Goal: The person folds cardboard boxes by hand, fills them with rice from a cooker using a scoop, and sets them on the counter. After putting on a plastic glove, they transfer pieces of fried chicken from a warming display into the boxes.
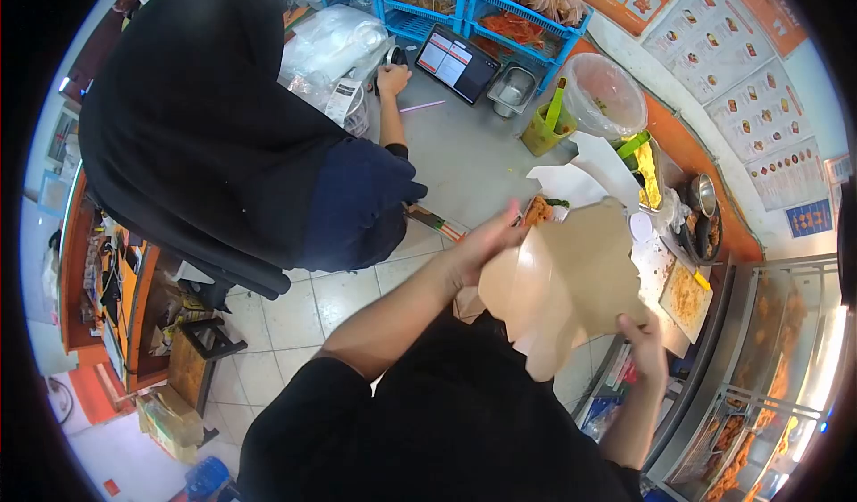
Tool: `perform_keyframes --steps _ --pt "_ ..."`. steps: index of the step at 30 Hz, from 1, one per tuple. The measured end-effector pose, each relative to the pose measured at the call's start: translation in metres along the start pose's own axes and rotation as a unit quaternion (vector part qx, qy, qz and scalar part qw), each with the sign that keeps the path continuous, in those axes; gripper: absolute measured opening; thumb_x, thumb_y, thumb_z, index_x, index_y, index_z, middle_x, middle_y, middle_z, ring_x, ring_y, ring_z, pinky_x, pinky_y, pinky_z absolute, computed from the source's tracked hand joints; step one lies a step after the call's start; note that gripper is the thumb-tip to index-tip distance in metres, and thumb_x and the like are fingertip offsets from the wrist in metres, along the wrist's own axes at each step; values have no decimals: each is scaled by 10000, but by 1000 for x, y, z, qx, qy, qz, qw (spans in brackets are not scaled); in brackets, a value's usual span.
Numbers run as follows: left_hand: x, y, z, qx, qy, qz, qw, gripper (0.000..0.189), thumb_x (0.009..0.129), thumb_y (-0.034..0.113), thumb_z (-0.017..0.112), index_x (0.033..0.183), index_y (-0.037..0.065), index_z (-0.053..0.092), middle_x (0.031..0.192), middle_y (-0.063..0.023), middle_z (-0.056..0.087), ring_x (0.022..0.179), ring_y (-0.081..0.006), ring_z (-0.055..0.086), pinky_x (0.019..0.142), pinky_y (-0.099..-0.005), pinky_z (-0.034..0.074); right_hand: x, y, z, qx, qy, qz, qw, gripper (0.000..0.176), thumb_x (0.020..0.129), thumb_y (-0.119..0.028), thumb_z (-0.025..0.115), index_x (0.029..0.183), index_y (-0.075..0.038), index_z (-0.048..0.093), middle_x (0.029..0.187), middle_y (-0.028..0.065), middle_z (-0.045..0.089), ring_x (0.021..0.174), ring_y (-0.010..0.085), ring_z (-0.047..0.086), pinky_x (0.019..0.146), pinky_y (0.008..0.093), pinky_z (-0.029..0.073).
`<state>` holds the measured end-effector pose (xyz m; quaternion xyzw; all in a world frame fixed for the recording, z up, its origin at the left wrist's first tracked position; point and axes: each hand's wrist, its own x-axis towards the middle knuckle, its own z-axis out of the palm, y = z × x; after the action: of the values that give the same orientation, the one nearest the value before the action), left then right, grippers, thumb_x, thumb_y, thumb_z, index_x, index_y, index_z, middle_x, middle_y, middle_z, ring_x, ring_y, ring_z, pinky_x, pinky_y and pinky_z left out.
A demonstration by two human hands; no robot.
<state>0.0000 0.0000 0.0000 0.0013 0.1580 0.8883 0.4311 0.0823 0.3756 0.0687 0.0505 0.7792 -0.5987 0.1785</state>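
Brown paper box [580, 265], one: between my two hands, long axis roughly 7-to-1 o'clock. Left hand [486, 245], curled on its 10 o'clock edge; right hand [644, 343], gripping at 4. Fried food [539, 210], one portion: 11 o'clock, nearer my left. Green handles [555, 106], two: 12 and 1. Tablet [457, 64], one: 11.

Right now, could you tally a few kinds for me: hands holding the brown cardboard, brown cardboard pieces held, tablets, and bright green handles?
Hands holding: 2 (left hand, right hand)
Brown cardboard piece held: 1
Tablet: 1
Bright green handles: 2 (one by the clear tub, one by the yellow food)
Total: 6
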Motion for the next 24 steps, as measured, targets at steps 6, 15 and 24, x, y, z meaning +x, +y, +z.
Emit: perform_keyframes --steps 6,15,24 --pt "20 -6 10 294 139 -19 945 479 918 110 771 1349 -16 604 1148 -91 729 1022 -172 715 893 -326 578 -6 -12 1 102 93 -54 989 585 927 -198 773 1423 8 541 1304 62 650 1188 190 609 1013 361 482" --pt "6 -26 4 216 105 34 970 468 925 17 733 1375 23 605 1277 -102 696 1134 -205 681 1012 -364 538 -6 26 58 302 82 43 949 387 998 -182 714 1318 1 596 1128 57 699 976 153 665 838 298 546" --pt "15 -23 37 611 210 346 680 292 931 215 771 957 -45 643 821 -160 671 785 -248 639 739 -394 504 17 26 19 -109 264 -96 953 632 956 -360 751 1368 82 566 1312 309 632 1089 325 647 889 476 565"
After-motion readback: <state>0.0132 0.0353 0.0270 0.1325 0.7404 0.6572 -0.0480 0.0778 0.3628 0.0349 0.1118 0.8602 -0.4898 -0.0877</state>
